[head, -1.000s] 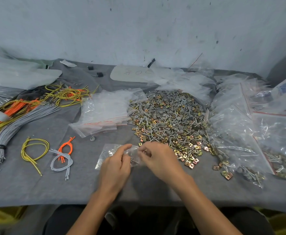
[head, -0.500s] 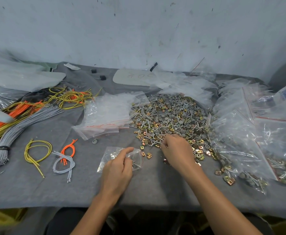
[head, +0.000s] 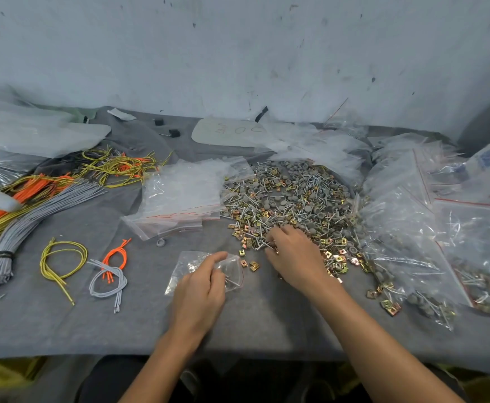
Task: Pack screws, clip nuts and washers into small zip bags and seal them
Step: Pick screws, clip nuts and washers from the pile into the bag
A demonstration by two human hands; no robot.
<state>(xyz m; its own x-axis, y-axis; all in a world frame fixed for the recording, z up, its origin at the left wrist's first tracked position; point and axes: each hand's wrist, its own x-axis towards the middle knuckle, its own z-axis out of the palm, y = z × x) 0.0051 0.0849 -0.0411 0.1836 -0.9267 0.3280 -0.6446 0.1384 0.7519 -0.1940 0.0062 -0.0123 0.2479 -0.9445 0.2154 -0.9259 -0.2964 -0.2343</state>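
A small clear zip bag (head: 191, 264) lies on the grey felt table in front of me, with a few screws inside. My left hand (head: 201, 289) pinches its open edge between thumb and fingers. A wide pile of screws, brass clip nuts and grey washers (head: 290, 199) covers the table's middle. My right hand (head: 293, 254) sits at the pile's near edge, fingers curled down into the parts; what it holds is hidden. Two loose clip nuts (head: 251, 264) lie between my hands.
A stack of empty zip bags (head: 179, 199) lies left of the pile. Filled bags (head: 412, 242) crowd the right side. Bundles of grey, orange and yellow cords (head: 34, 205) and short cord loops (head: 63, 263) lie at the left. The wall stands behind.
My right hand left the bag's mouth and moved up and right to the pile's edge. My left hand kept hold of the bag.
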